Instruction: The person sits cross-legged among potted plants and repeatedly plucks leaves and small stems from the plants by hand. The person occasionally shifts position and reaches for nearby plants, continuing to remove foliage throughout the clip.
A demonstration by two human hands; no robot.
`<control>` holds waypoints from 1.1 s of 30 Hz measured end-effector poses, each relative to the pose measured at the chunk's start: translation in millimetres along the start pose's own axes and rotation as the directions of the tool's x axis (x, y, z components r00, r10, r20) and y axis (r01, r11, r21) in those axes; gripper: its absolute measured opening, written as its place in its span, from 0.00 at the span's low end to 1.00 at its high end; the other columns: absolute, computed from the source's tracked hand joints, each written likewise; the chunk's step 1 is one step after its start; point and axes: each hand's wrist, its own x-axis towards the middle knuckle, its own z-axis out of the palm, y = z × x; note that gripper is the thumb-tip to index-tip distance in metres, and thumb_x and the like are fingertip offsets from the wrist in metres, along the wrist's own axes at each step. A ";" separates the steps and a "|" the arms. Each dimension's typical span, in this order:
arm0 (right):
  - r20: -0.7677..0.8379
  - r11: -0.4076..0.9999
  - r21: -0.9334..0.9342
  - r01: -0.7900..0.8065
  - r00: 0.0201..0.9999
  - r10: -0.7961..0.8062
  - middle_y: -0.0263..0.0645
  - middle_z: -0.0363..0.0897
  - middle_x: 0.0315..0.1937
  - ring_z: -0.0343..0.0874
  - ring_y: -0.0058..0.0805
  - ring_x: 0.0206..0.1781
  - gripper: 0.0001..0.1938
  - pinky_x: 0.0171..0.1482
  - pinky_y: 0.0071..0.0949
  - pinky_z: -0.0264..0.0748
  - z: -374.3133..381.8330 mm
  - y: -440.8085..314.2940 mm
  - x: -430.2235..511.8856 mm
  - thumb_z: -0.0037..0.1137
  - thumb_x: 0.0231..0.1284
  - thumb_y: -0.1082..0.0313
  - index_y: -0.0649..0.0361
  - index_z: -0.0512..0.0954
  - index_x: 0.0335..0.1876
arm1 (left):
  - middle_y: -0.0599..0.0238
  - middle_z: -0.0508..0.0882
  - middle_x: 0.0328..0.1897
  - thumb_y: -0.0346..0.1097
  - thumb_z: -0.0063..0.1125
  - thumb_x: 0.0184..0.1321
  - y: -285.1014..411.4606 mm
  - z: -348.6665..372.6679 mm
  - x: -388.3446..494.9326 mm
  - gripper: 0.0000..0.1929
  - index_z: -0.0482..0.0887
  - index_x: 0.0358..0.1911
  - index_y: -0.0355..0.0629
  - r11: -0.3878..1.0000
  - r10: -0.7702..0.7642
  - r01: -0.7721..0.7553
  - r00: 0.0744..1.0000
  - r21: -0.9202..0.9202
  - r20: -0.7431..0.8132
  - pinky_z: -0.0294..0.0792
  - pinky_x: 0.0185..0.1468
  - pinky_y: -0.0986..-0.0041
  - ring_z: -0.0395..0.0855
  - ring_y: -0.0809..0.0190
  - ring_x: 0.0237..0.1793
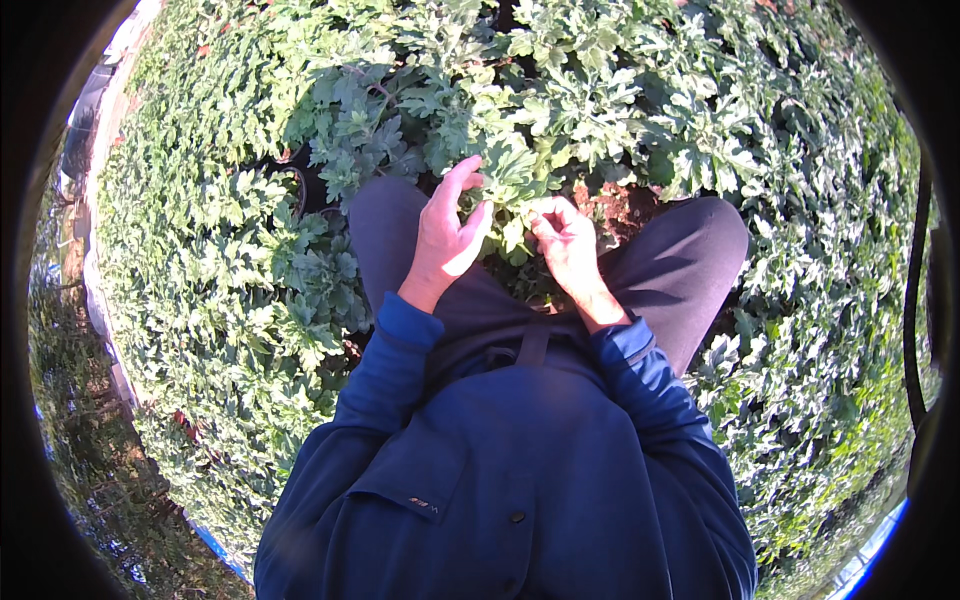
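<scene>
A bushy, lobed-leaf plant, apparently a chrysanthemum (514, 176), stands between my knees. My left hand (450, 225) curves beside its left side, fingers and thumb apart, the thumb close to the leaves. From the right, my right hand (564, 238) has thumb and forefinger pinched together at a pale leaf (512, 231) low on the plant. What exactly lies between those fingertips is partly hidden by the hand. The stem's base is lost among foliage and shade.
Dense plants of the same kind (225, 255) surround my bent legs (675, 262). Reddish soil (619, 206) shows by my right knee. A dark pot rim (301, 191) appears left of my left knee. A black cable-like strip (916, 300) runs along the right edge.
</scene>
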 end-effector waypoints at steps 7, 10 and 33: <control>-0.001 0.998 0.050 -0.040 0.999 0.040 0.21 0.74 0.25 0.65 0.08 0.23 0.03 0.27 0.13 0.64 1.4 -8.3 -5.6 0.54 0.69 0.71 0.58 0.79 0.43 | 0.57 0.83 0.47 0.22 0.58 0.56 -10.2 -0.2 -2.1 0.17 0.80 0.51 0.38 0.985 0.170 -0.171 0.984 0.032 0.049 0.74 0.52 0.71 0.83 0.58 0.47; 0.002 0.998 0.059 0.001 1.000 -0.001 0.22 0.74 0.25 0.65 0.08 0.23 0.03 0.27 0.13 0.64 1.4 -6.8 -6.9 0.53 0.70 0.72 0.58 0.79 0.43 | 0.56 0.82 0.45 0.21 0.56 0.54 -7.7 2.2 -3.4 0.12 0.81 0.43 0.37 0.982 0.186 -0.185 0.982 -0.043 0.019 0.74 0.50 0.69 0.83 0.53 0.46; -0.219 0.972 -0.074 0.223 0.947 -0.234 0.34 0.78 0.46 0.76 0.19 0.46 0.13 0.45 0.20 0.74 -5.6 -8.8 -8.0 0.54 0.67 0.76 0.62 0.75 0.55 | 0.66 0.82 0.45 0.23 0.57 0.58 -1.7 8.9 -15.8 0.21 0.75 0.57 0.37 0.974 -0.025 0.047 0.995 -0.223 0.101 0.72 0.50 0.78 0.79 0.71 0.44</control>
